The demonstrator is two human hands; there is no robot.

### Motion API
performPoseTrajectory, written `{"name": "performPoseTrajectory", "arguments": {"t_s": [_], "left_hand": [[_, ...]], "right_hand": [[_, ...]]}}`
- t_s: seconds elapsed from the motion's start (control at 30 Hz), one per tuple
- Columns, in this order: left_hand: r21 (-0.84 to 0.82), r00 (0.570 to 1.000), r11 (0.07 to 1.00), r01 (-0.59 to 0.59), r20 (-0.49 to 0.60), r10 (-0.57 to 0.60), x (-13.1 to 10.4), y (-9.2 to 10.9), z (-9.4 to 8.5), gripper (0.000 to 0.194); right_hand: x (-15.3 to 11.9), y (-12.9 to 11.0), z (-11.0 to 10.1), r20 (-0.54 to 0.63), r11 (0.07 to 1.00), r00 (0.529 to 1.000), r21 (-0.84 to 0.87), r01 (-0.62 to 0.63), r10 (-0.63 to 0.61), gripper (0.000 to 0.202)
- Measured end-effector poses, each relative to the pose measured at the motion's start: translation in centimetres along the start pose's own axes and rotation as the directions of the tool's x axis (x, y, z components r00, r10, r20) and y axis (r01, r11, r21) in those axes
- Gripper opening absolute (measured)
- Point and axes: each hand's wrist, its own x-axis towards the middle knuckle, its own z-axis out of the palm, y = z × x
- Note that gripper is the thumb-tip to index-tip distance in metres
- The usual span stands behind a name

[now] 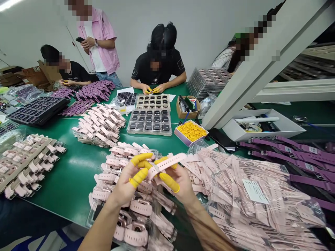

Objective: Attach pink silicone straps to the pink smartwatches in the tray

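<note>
A pale pink watch strap point(170, 162) is held up between my two hands, its holed end pointing right. My left hand point(131, 176), in yellow finger cots, pinches the strap's left end. On the other side my right hand point(178, 181), also in yellow finger cots, has its fingers closed around the strap from behind and below. Whether a watch body is attached there, I cannot tell. Beneath my hands lies a clear tray of pink-strapped watches point(136, 237). To the right sits a clear bag of pink straps point(235, 181) with a white label.
Yellow finger cots fill a small box point(192, 132). Beyond are trays of dark watch faces point(149, 122), stacked pink watches point(101, 123) and purple straps point(95, 90). A slanted grey post point(251, 69) crosses the right side. A co-worker point(158, 59) works opposite; other people are nearby.
</note>
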Motion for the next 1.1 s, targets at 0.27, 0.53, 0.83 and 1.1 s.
{"name": "performPoseTrajectory", "arguments": {"t_s": [0.27, 0.53, 0.83, 1.1], "left_hand": [[-0.195, 0.982, 0.981, -0.015, -0.188, -0.022, 0.9, -0.6, -0.2, 0.032], [-0.033, 0.993, 0.995, 0.090, -0.079, -0.092, 0.9, 0.7, -0.5, 0.037], [-0.046, 0.969, 0.998, 0.031, -0.245, -0.041, 0.9, -0.1, -1.0, 0.048], [0.217, 0.975, 0.950, 0.223, -0.044, -0.219, 1.3, 0.6, -1.2, 0.043]], "right_hand": [[0.7, 2.5, 1.6, 0.092, 0.964, 0.986, 0.215, -0.154, 0.137, 0.044], [0.8, 0.4, 0.0, 0.100, 0.973, 0.991, -0.207, 0.106, -0.086, 0.031], [1.7, 2.2, -0.9, 0.156, 0.965, 0.979, -0.207, 0.163, -0.132, 0.033], [1.6, -0.2, -1.5, 0.240, 0.966, 0.961, -0.180, 0.185, -0.139, 0.028]]}}
